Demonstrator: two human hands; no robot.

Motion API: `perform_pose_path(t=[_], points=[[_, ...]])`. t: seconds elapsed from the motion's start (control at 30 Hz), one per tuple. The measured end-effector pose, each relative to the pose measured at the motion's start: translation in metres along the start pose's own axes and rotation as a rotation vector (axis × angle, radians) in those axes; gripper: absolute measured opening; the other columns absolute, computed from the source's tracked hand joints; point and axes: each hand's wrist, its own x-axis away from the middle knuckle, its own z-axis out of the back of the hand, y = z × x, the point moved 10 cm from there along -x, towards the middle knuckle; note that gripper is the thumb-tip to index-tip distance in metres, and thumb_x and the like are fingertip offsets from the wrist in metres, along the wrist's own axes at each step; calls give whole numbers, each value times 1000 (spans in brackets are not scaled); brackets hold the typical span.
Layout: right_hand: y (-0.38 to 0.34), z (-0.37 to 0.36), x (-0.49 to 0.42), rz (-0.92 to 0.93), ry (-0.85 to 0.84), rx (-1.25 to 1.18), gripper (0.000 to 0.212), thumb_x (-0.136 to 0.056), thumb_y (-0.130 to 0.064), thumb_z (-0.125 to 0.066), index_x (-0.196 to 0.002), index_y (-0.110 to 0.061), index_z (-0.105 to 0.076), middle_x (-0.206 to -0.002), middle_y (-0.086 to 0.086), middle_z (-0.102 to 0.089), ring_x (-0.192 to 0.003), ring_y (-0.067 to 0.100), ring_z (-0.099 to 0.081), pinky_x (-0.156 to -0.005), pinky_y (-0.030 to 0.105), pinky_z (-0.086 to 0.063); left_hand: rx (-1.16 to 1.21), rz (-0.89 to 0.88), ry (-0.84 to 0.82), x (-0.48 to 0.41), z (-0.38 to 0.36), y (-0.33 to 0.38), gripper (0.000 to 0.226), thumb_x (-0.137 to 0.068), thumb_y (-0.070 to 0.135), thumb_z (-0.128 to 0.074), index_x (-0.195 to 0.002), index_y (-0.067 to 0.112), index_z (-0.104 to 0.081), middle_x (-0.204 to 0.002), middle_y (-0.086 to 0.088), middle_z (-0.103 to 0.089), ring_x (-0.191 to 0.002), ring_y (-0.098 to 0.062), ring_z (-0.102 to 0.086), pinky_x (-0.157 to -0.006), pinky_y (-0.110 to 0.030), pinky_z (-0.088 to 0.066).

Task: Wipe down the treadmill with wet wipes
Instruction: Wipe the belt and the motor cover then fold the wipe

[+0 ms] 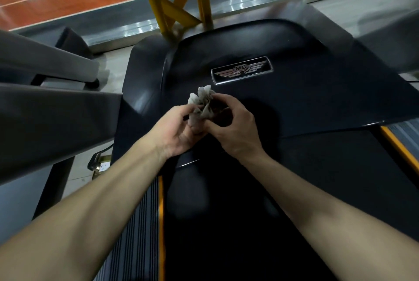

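holding a crumpled greyish wet wipe [203, 104] bunched between both hands, left hand [179, 128] and right hand [233, 126] each with a pinching grip on it, up over the glossy black plastic treadmill hood [317, 99], not touching it. risk imo: the wipe looks wadded and grubby, so it'd probably just smear streaks on that shiny cover, or slip loose onto the dark running belt [226, 224].
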Motion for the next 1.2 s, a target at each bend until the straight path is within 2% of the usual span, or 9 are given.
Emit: perform_pose_path(t=[0.1,0.23,0.33,0.43,0.67,0.73,0.87,1.07,1.2], points=[[4,10,-13,16,36,13,38,-78,-24,-88,-113,-23,-74,-101,-11,-75,-91,6,-71,-84,22,-57,-231,24,-57,-8,-8,8,25,-87,13,-66,-110,6,-70,-98,-13,-72,-80,-22,-66,-115,-43,-46],[14,55,-51,88,227,194,22,-78,-19,-82,-99,-20,-75,-95,-3,-72,-84,11,-66,-79,27,-55,-875,-247,67,-30,6,61,30,-88,26,-83,-116,19,-74,-109,-4,-76,-111,-25,-71,-110,-44,-53],[43,107,-100,13,390,475,26,-83,-28,-78,-107,-19,-72,-106,7,-67,-94,24,-62,-86,33,-47,-1785,-475,352,-40,6,125,109,-53,72,-93,-147,34,-54,-146,-2,-59,-138,-24,-53,-118,-46,-43],[69,126,-145,-101,495,577,28,-90,-32,-70,-115,-19,-73,-114,10,-64,-100,32,-64,-92,38,-48,-2167,-240,445,-58,13,146,167,-33,84,-89,-168,38,-3,-176,-13,-2,-163,-36,-1,-130,-58,-13],[12,-101,-176,394,-270,621,25,-89,-14,-70,-111,-10,-79,-103,17,-66,-99,37,-63,-90,38,-46,-2013,-70,432,-75,45,139,172,-32,79,-93,-166,47,10,-173,-7,27,-163,-23,14,-129,-54,-24],[19,-54,-202,455,-125,732,18,-89,-12,-70,-103,-12,-82,-98,18,-71,-94,37,-65,-85,37,-47,-1999,-127,440,-73,45,139,169,-33,81,-92,-164,51,10,-173,-1,29,-162,-18,15,-128,-50,-28],[62,76,-244,40,302,779,18,-92,-8,-63,-97,-6,-80,-96,24,-70,-93,42,-66,-80,32,-44,-2029,-163,448,-69,41,139,166,-37,81,-91,-163,51,13,-172,0,32,-162,-17,16,-122,-48,-34],[11,-127,-233,466,-309,598,21,-92,-11,-73,-109,-16,-84,-113,9,-69,-106,25,-63,-96,25,-45,-2074,-161,464,-65,35,140,165,-40,84,-88,-162,51,16,-171,1,34,-161,-14,18,-123,-45,-34],[63,25,-296,77,228,805,25,-96,-11,-62,-112,-13,-81,-114,19,-66,-103,37,-64,-85,29,-43,-2093,-164,456,-67,35,140,165,-41,85,-88,-161,51,20,-170,0,36,-162,-16,18,-123,-45,-34]])
